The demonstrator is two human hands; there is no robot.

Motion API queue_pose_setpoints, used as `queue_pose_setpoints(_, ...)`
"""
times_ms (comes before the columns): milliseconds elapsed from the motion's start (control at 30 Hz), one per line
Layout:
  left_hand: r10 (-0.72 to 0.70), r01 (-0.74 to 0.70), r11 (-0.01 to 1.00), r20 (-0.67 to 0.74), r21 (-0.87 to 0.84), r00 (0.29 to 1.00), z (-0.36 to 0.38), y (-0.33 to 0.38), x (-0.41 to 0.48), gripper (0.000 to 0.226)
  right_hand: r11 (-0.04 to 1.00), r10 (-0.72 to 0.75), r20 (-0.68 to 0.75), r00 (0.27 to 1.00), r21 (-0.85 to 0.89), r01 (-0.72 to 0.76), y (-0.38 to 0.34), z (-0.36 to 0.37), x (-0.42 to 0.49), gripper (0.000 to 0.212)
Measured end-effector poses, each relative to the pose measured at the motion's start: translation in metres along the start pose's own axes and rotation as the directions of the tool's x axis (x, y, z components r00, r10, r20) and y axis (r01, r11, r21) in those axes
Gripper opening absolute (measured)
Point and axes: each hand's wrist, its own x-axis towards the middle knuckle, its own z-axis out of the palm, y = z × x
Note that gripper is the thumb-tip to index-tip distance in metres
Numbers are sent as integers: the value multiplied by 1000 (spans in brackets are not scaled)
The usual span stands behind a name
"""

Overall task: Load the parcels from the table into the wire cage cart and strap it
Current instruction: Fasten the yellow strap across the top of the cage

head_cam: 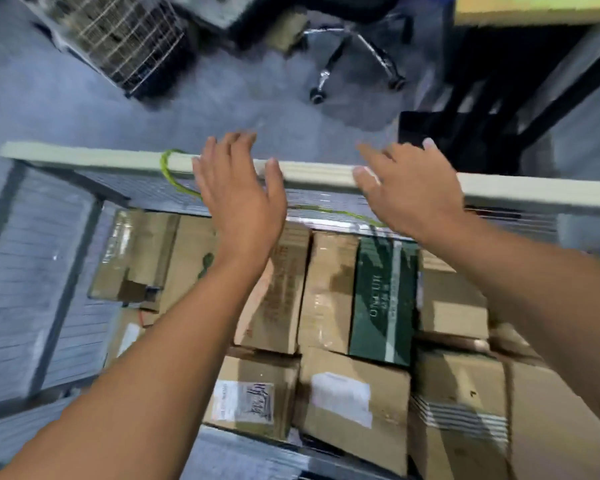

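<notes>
I look down into the wire cage cart (84, 157), whose pale top rail crosses the view. Several cardboard parcels (357, 396) fill it, with a dark green box (383, 299) among them. A thin green cord (174, 178) loops round the rail at the left and trails along the far wire wall toward the right. My left hand (238, 192) hovers over the rail with straight fingers, holding nothing. My right hand (409, 188) is spread over the rail further right, also holding nothing. The image is blurred by motion.
A second wire cage (125, 39) stands on the grey floor at the top left. An office chair's chrome wheeled base (357, 57) is behind the cart. A table with black legs (534, 98) stands at the top right.
</notes>
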Motion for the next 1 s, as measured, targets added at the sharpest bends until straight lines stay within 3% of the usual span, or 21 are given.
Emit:
queue_pose_setpoints(167, -131, 96, 960, 118, 262, 984, -19, -90, 59, 57, 994, 82, 4, 997, -79, -81, -2, 14, 7, 83)
queue_pose_setpoints(300, -367, 159, 871, 401, 465, 840, -26, -123, 113, 73, 970, 226, 66, 972, -103, -219, -27, 2, 4, 75)
queue_pose_setpoints(367, -392, 168, 873, 454, 458, 800, -20, -131, 123, 72, 985, 173, 41, 984, -33, -172, -67, -2, 24, 61)
queue_pose_setpoints(467, -370, 219, 914, 479, 342, 796, -8, -126, 131, 67, 995, -7, 84, 996, 104, -2, -138, 14, 66, 55)
queue_pose_setpoints(567, -316, 318, 945, 435, 69, 843, -5, -126, 133, 63, 999, 20, 108, 994, 39, -24, -166, 31, 79, 63)
queue_pose_setpoints(600, -295, 377, 919, 432, -116, 852, -8, -125, 131, 60, 1000, 21, 77, 997, -8, -21, -164, 34, 77, 65)
queue_pose_setpoints(700, -265, 480, 640, 414, -600, 871, -29, -118, 119, 47, 1000, -22, 91, 996, -9, 23, -157, 33, 75, 69)
queue_pose_setpoints(767, -274, 461, 547, 371, -699, 887, -47, -109, 107, 36, 1000, -13, 152, 988, 23, 10, -158, 28, 80, 69)
queue_pose_setpoints(800, -275, 438, 555, 341, -708, 899, -56, -104, 97, 29, 999, -8, 187, 982, 54, -2, -159, 22, 81, 68)
queue_pose_setpoints(900, -301, 399, 568, 270, -720, 915, -80, -93, 58, 16, 919, -78, 264, 961, 393, -34, -167, -4, 69, 64)
queue_pose_setpoints(1000, -301, 433, 566, 314, -701, 901, -98, -90, 7, 12, 631, -259, 266, 928, 775, -46, -203, -30, 46, 47)
